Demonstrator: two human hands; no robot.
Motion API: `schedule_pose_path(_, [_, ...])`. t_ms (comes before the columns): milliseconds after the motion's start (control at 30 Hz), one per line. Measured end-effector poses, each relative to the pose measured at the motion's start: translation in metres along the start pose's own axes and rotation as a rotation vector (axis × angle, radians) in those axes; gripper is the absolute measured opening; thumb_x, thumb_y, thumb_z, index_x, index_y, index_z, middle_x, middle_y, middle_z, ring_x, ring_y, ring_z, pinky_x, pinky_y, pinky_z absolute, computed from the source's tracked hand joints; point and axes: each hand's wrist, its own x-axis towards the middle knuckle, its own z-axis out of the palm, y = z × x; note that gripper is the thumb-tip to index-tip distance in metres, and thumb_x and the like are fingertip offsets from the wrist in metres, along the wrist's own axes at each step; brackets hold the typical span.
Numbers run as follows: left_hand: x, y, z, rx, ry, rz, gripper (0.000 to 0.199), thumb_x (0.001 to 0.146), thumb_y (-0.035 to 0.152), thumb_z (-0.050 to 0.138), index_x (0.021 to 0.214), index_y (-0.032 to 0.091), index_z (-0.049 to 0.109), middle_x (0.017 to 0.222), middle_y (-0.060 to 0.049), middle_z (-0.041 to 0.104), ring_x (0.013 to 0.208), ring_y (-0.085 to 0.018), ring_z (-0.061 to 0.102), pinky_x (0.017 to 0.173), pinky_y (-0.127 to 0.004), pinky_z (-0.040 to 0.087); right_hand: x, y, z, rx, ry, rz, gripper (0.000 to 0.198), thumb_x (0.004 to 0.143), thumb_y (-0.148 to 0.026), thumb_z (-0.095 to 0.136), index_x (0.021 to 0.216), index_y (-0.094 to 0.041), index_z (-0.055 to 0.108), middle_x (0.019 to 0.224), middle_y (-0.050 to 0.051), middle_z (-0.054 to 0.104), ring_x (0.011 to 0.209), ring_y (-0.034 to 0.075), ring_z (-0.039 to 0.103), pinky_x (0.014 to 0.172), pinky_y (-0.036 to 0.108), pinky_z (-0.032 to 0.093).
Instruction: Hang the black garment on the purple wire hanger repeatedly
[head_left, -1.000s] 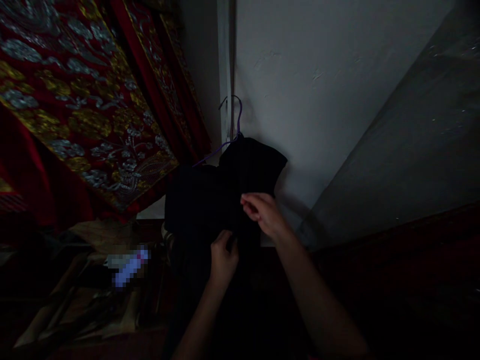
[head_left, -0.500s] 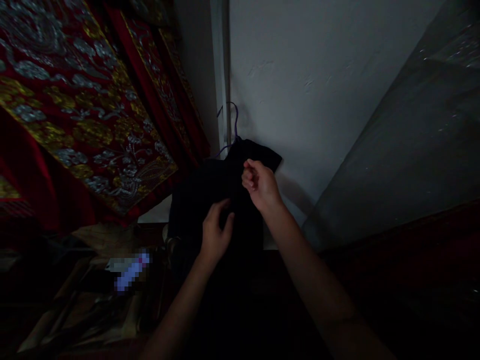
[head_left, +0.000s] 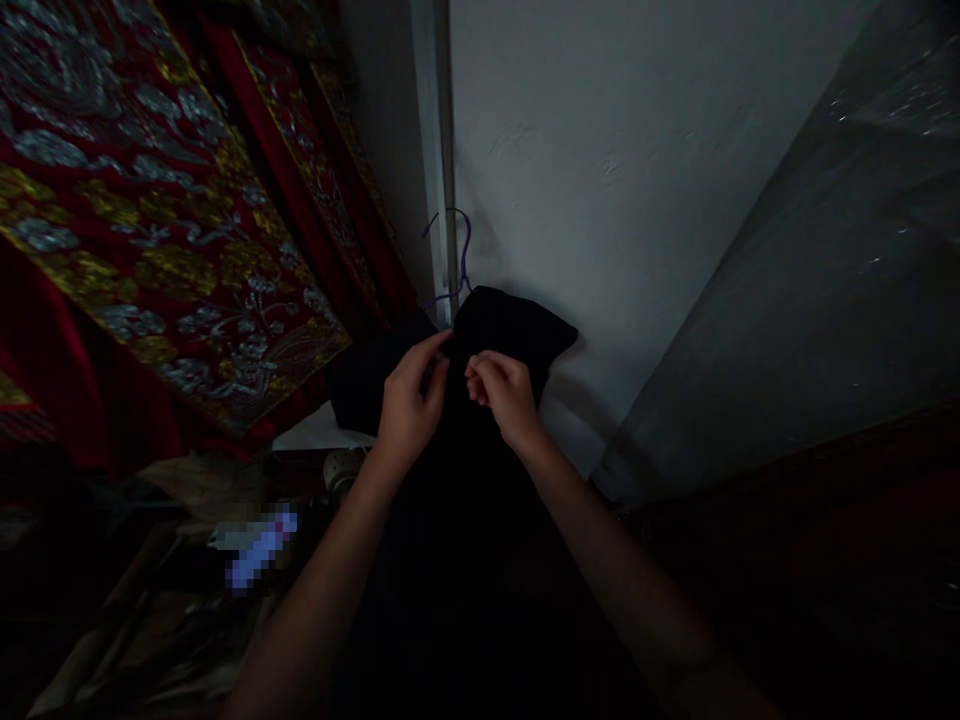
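A black short-sleeved garment [head_left: 510,320], which looks like a shirt, hangs on a purple clothes hanger [head_left: 466,240] against the wall. My left hand [head_left: 412,395] lies at its front, just below the neck opening, fingers stretched forward and thumb apart from them. Close beside it, my right hand [head_left: 504,392] is closed in a pinch at the garment's front. Dark cloth seems to be between those fingertips, though the dim light hides the exact hold. The garment's lower part merges into darkness between my forearms.
Red embroidered cloth [head_left: 180,270] with silver and gold patterns hangs at the left. A pale wall [head_left: 600,200] and a vertical strip [head_left: 431,120] stand behind the garment. Plastic sheeting [head_left: 787,300] covers the right. A blurred-out bluish object [head_left: 259,555] lies low on the left.
My left hand has moved up and slightly left to the neck area. My right hand has come down and left, closer to it. The garment's sleeves now spread wider.
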Motion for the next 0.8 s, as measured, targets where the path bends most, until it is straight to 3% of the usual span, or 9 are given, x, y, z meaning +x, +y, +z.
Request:
schedule_pose_path(133, [0.022, 0.005, -0.005, 0.112, -0.104, 0.123, 0.009, 0.096, 0.016, 0.059, 0.097, 0.018, 0.068, 0.090, -0.004, 0.070, 0.085, -0.016, 0.067, 0.077, -0.027, 0.050, -0.004, -0.017, -0.004, -0.197, -0.036, -0.182, 0.023, 0.087, -0.033, 0.055, 0.071, -0.019, 0.062, 0.050, -0.004, 0.053, 0.046, 0.009, 0.048, 0.048, 0.023, 0.033])
schedule_pose_path(200, [0.029, 0.010, -0.008, 0.147, -0.106, 0.179, 0.012, 0.098, 0.020, 0.059, 0.089, 0.018, 0.066, 0.083, -0.003, 0.068, 0.079, -0.015, 0.065, 0.074, -0.026, 0.048, 0.002, -0.020, -0.008, -0.288, -0.046, -0.223, 0.025, 0.089, -0.034, 0.054, 0.070, -0.019, 0.061, 0.051, -0.004, 0.053, 0.048, 0.010, 0.049, 0.050, 0.024, 0.034])
schedule_pose_path(333, [0.033, 0.020, -0.011, 0.175, -0.044, 0.238, 0.017, 0.099, 0.020, 0.057, 0.084, 0.017, 0.065, 0.080, -0.003, 0.067, 0.076, -0.015, 0.064, 0.072, -0.026, 0.047, 0.007, -0.014, -0.007, -0.382, -0.030, -0.257, 0.030, 0.090, -0.035, 0.054, 0.063, -0.020, 0.053, 0.053, -0.004, 0.047, 0.050, 0.010, 0.044, 0.050, 0.025, 0.031])
schedule_pose_path(433, [0.036, 0.022, -0.014, 0.185, -0.005, 0.211, 0.015, 0.098, 0.019, 0.057, 0.087, 0.017, 0.067, 0.083, -0.004, 0.069, 0.078, -0.017, 0.066, 0.074, -0.028, 0.049, 0.002, -0.018, -0.003, -0.318, -0.038, -0.223, 0.029, 0.091, -0.035, 0.054, 0.066, -0.020, 0.056, 0.052, -0.005, 0.046, 0.048, 0.009, 0.042, 0.049, 0.025, 0.029])
schedule_pose_path(600, [0.040, 0.023, -0.019, 0.119, -0.139, 0.220, 0.014, 0.096, 0.016, 0.058, 0.099, 0.018, 0.072, 0.093, -0.005, 0.074, 0.087, -0.017, 0.070, 0.079, -0.027, 0.051, -0.006, -0.033, -0.005, -0.283, -0.012, -0.284, 0.026, 0.092, -0.034, 0.054, 0.072, -0.019, 0.060, 0.054, -0.005, 0.048, 0.049, 0.010, 0.044, 0.050, 0.025, 0.031])
schedule_pose_path(800, [0.029, 0.022, -0.008, 0.148, 0.026, 0.234, 0.012, 0.095, 0.014, 0.059, 0.090, 0.017, 0.070, 0.088, -0.005, 0.073, 0.085, -0.017, 0.069, 0.078, -0.029, 0.052, -0.005, 0.007, -0.010, -0.408, 0.026, -0.244, 0.028, 0.087, -0.036, 0.053, 0.064, -0.021, 0.051, 0.057, -0.003, 0.048, 0.054, 0.011, 0.044, 0.053, 0.026, 0.031])
